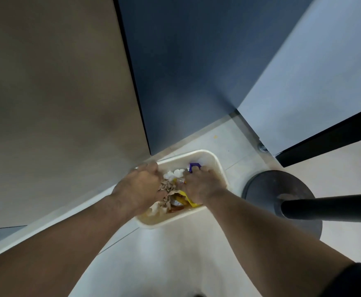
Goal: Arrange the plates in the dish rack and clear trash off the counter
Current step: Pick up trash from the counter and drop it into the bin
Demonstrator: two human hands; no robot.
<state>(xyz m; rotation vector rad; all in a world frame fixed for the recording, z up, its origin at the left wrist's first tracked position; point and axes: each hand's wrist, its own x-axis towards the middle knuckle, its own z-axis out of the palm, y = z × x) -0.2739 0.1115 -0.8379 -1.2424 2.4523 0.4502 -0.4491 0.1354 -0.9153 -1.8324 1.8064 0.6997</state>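
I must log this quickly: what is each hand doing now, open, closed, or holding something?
Left hand: holds crumpled brown paper over the bin.
Right hand: fingers curled into the trash; grip cannot be told.

Seemingly a kitchen corner: pale tiled floor (175, 254), tall beige cabinet panel (53, 103), dark-blue cabinet panel (186, 71), cream plastic waste bin (219, 160).

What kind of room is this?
Probably a kitchen or dining corner, indoors. A bin holding trash such as tissues and wrappers sits on a tiled floor. Cabinet-like panels rise behind it, and a black pedestal base stands beside it.
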